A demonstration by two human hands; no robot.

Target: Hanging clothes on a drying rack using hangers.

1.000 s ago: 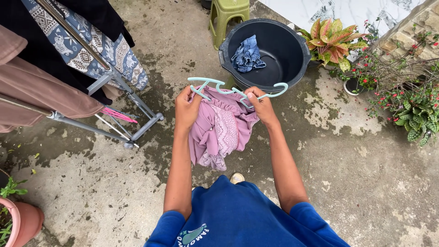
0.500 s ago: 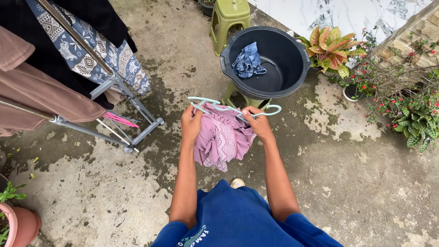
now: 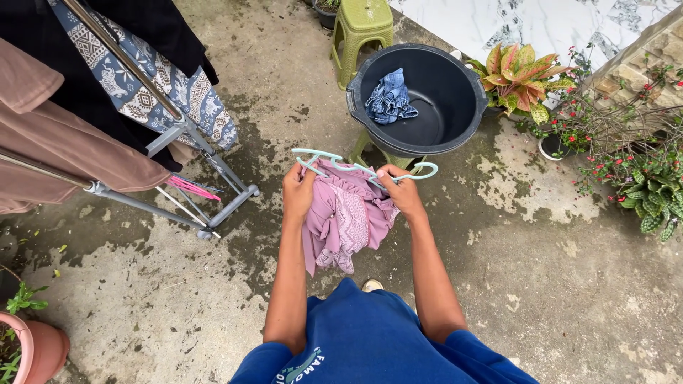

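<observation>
Fingers of my left hand (image 3: 297, 190) and right hand (image 3: 400, 192) clench the pale green hanger (image 3: 363, 169) at either end, with the pink garment (image 3: 346, 217) bunched between them and hanging below. Just beyond stands the black tub (image 3: 455, 107) holding a blue cloth (image 3: 390, 97); the drying rack (image 3: 178, 135) is at my left.

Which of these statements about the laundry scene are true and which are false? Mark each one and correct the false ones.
1. Both hands hold a pale green hanger with a pink garment. True.
2. The black tub is empty. False: a blue cloth lies in it.
3. The tub rests on a green stool. True.
4. The left hand grips the drying rack. False: it grips the hanger and garment.
5. The right hand holds a flowerpot. False: it holds the hanger.
</observation>
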